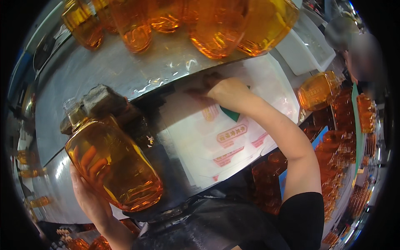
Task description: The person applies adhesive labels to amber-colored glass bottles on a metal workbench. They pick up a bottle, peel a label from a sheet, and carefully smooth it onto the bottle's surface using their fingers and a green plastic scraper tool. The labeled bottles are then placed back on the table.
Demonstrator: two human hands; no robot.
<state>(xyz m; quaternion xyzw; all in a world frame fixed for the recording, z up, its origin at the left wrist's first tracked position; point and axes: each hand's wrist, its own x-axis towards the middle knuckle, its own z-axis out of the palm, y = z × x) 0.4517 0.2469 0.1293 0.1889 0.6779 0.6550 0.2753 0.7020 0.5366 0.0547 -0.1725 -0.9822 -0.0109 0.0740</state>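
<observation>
My left hand (pixel 85 183) is wrapped round the back of a large amber glass bottle (pixel 121 162). Its fingers show through the glass. The bottle lies tilted, neck toward the upper left, close to a dark, worn block (pixel 104 100). Stretched over a stack of white sheets (pixel 191 154) with red and yellow printed labels, my right hand (pixel 214 87) is at their far side. Its fingers are in shadow and blurred, so their grip is unclear. A green flat piece (pixel 230 113) shows beneath my right wrist.
Several amber bottles (pixel 133 33) stand on the metal surface (pixel 162 66) across the far side. Another amber bottle (pixel 318 91) is at the right, near a white plastic tray (pixel 298 46). Many more amber bottles (pixel 337 154) crowd the lower right. A blurred person (pixel 362 58) is at the far right.
</observation>
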